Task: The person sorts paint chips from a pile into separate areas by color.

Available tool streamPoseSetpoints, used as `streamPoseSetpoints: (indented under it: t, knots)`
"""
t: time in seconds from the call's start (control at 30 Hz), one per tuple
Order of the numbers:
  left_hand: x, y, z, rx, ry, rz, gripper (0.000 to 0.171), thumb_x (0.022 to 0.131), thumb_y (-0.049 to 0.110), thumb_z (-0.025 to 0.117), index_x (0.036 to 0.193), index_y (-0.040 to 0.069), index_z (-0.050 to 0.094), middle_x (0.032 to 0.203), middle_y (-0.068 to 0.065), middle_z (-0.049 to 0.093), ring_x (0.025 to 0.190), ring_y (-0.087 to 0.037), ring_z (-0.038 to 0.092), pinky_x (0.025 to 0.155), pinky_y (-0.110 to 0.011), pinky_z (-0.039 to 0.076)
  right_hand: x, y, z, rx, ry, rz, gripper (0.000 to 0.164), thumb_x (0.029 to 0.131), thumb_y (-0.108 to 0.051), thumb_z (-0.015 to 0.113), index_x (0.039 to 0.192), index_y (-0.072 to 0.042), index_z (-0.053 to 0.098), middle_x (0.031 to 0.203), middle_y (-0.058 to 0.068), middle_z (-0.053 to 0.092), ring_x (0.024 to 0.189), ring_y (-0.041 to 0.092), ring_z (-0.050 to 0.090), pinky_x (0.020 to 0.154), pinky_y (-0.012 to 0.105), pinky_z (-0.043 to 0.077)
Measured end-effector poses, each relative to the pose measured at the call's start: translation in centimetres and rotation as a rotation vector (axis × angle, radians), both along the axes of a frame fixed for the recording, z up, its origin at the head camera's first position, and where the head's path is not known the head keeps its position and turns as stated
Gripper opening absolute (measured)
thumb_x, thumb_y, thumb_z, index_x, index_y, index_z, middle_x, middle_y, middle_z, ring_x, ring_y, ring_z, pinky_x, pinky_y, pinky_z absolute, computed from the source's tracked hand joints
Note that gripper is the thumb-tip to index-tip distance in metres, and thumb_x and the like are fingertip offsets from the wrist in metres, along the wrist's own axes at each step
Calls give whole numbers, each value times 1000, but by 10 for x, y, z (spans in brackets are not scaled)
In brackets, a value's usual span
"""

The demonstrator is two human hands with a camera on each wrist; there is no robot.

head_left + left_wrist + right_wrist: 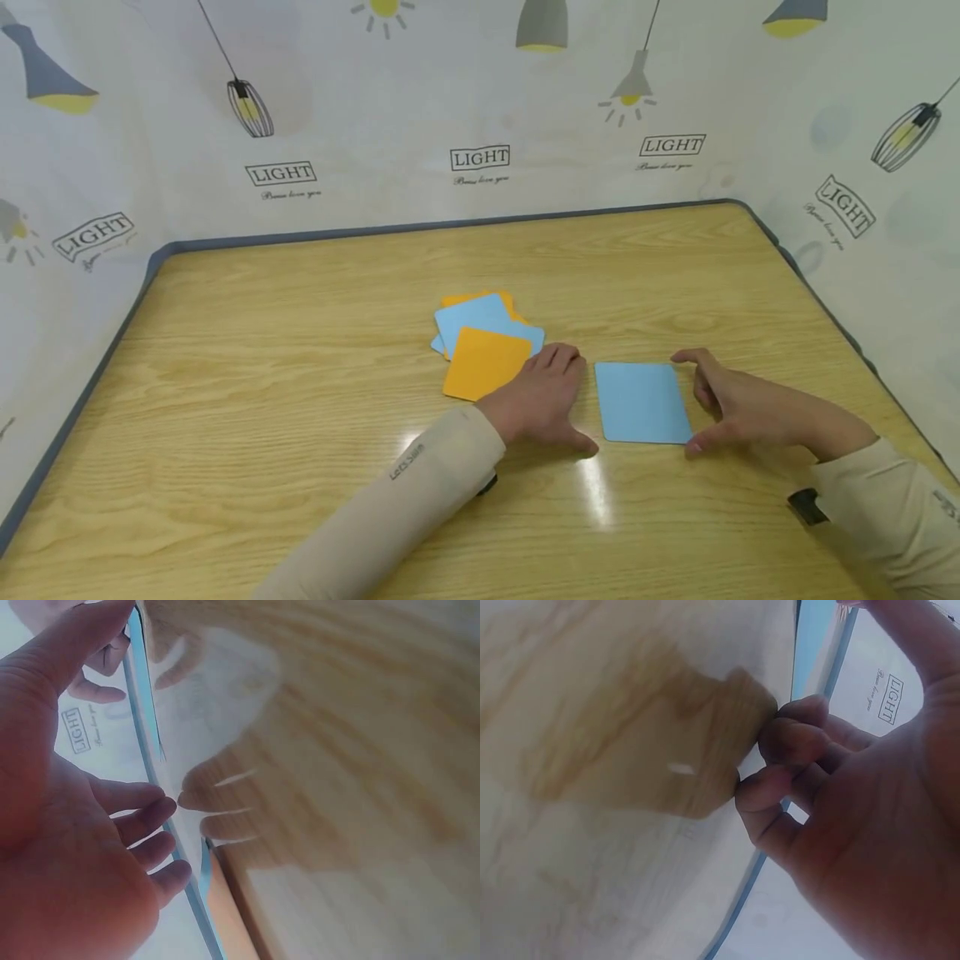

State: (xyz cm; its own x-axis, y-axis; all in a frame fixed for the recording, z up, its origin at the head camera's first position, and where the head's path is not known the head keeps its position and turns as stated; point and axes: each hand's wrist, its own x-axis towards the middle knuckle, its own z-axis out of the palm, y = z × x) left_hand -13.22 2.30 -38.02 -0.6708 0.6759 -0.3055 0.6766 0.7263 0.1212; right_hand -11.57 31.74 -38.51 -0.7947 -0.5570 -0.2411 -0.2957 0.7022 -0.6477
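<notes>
A light blue square card (643,403) lies flat on the wooden table between the two hands. To its left is my left hand (546,400), fingers spread and relaxed, its thumb tip near the card's lower left corner. At the right edge, my right hand (742,408) spans the card, index finger by the upper corner and thumb at the lower corner. Its other fingers bend inward, and no firm grip on the card shows. Beyond the left hand's wrist, an orange card (486,362) tops an untidy pile, with a blue card (468,321) behind it; the left hand partly covers the pile's right side.
The table (262,375) has a wood-grain top with a dark blue border along its edges. White sheeting (375,117) printed with lamps and lettering rises around the back and sides. Glossy reflections of the hands show on the tabletop in both wrist views.
</notes>
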Motion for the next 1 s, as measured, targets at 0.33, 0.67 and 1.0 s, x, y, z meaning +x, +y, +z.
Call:
streamPoseSetpoints:
  t: [0.33,0.67,1.0]
  knots:
    - [-5,-14,4,100,-86,19,101,83,63,66,153,4,24,154,-11,19,142,-26,13,113,-37,21,-9,-20,7,52,-20,-54,92,84,-48,75,144,2,28,78,3,43,62,13,40,58,29,37]
    - [-34,-83,17,356,-173,140,96,80,43,80,150,1,29,151,-12,26,137,-31,21,110,-40,27,-34,-92,21,54,117,-60,77,88,-55,67,135,4,47,89,9,50,72,18,45,61,34,40]
    - [-43,-143,14,322,-225,251,111,70,32,91,153,4,23,156,-14,18,141,-36,11,111,-49,26,-47,-151,14,174,190,82,83,85,-54,71,137,6,46,122,16,56,95,25,59,82,41,50]
